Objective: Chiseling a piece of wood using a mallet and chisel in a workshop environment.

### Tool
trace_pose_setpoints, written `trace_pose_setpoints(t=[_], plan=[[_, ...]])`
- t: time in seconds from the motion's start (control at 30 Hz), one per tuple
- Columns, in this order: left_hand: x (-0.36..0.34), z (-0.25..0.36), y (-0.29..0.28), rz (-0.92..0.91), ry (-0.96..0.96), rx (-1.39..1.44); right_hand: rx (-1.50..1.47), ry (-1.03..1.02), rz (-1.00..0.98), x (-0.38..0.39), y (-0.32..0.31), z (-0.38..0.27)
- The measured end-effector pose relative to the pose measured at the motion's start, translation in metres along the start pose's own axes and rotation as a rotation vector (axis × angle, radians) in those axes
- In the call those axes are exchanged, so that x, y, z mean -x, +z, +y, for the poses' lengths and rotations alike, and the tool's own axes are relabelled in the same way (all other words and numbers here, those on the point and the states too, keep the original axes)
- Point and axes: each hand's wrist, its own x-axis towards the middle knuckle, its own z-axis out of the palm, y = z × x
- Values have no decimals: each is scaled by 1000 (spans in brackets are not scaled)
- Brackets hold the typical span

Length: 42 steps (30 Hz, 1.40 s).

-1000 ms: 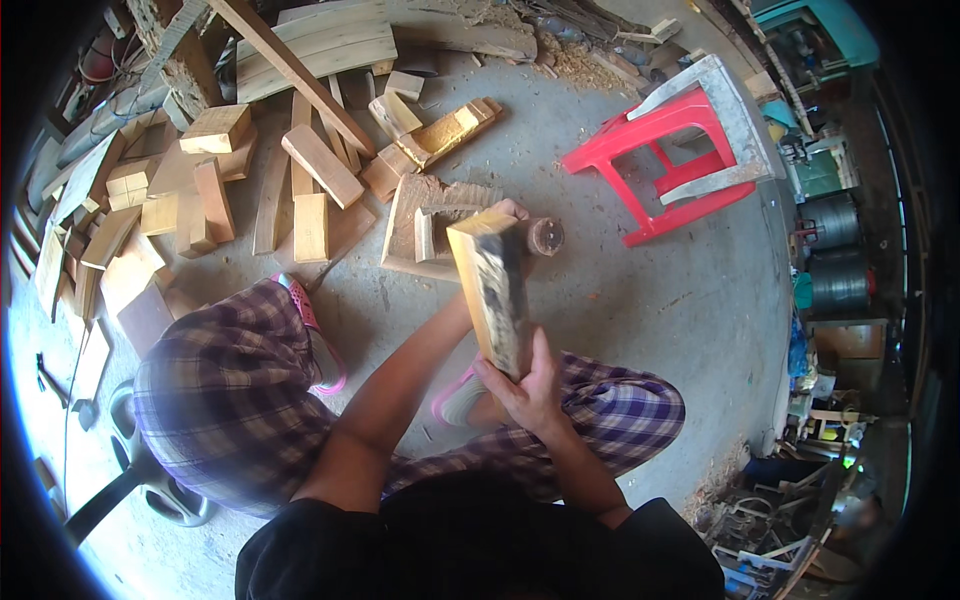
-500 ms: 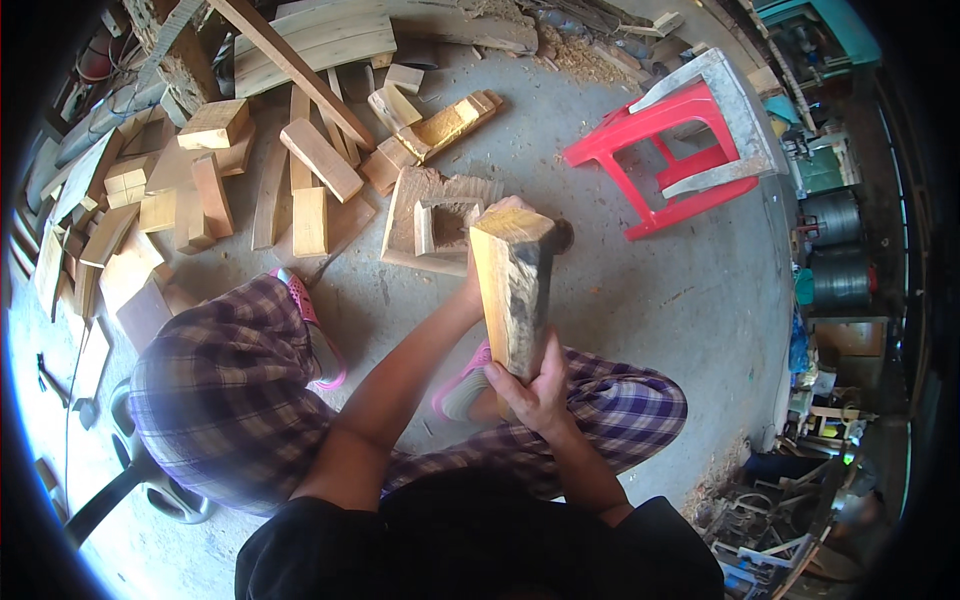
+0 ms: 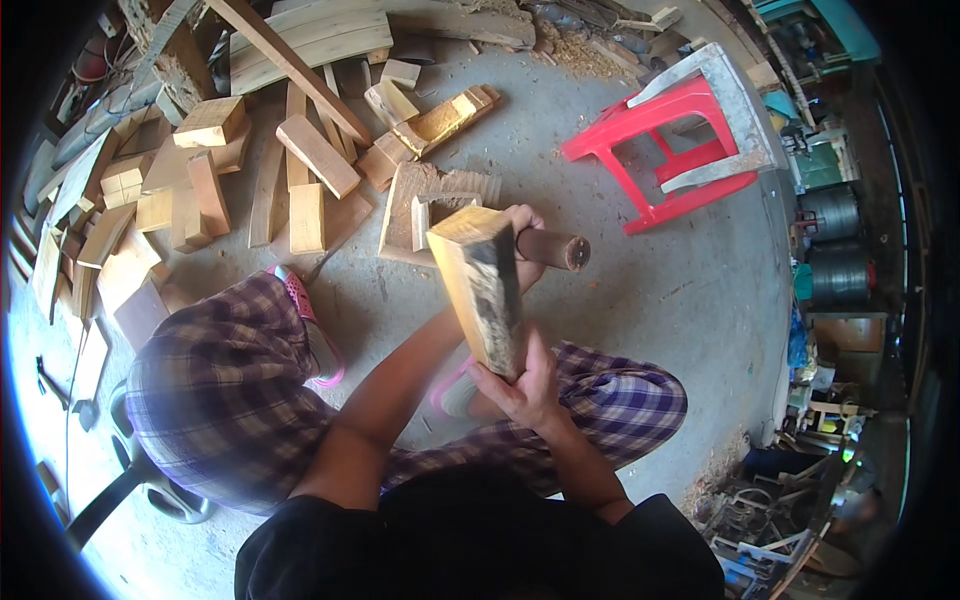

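Observation:
My right hand (image 3: 525, 390) grips the lower end of a squared wooden block (image 3: 475, 290), pale yellow along one side and streaked black along another. Behind the block, my left hand (image 3: 525, 220), partly hidden, is closed on a brown round wooden handle (image 3: 560, 250), whose end sticks out to the right; whether it touches the block I cannot tell. Just beyond both hands, a rough hollowed wooden piece (image 3: 398, 210) lies on the concrete floor.
Scattered offcuts and boards (image 3: 210, 120) fill the left and back. An upturned red plastic stool (image 3: 640, 200) with a grey frame (image 3: 750, 110) is back right. Metal drums (image 3: 840, 262) and clutter line the right edge. My crossed legs (image 3: 200, 400) are below.
Over the last second the block has swung right, then back left, its top end now further left than half a second ago. More of the round handle shows to its right.

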Motion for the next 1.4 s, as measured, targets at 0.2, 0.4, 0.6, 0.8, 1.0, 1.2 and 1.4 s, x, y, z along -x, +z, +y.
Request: trace_pose_setpoints(t=[0.2,0.4,0.6,0.8,1.0,1.2,1.4], plan=[[4,-1,5,-74,56,68,103,70,-71,2,3,4],[5,-4,3,-92,76,54,76,-27,-83,-1,7,1],[4,-2,4,-80,88,73,70,-26,-105,1,7,0],[4,-3,6,-77,96,63,133,-84,-82,1,8,0],[4,-4,5,-67,97,65,58,-9,-119,1,7,-6],[5,-1,5,-88,89,45,57,-73,-134,1,6,-6],[4,-1,6,-78,100,47,79,-79,-150,2,6,-2]])
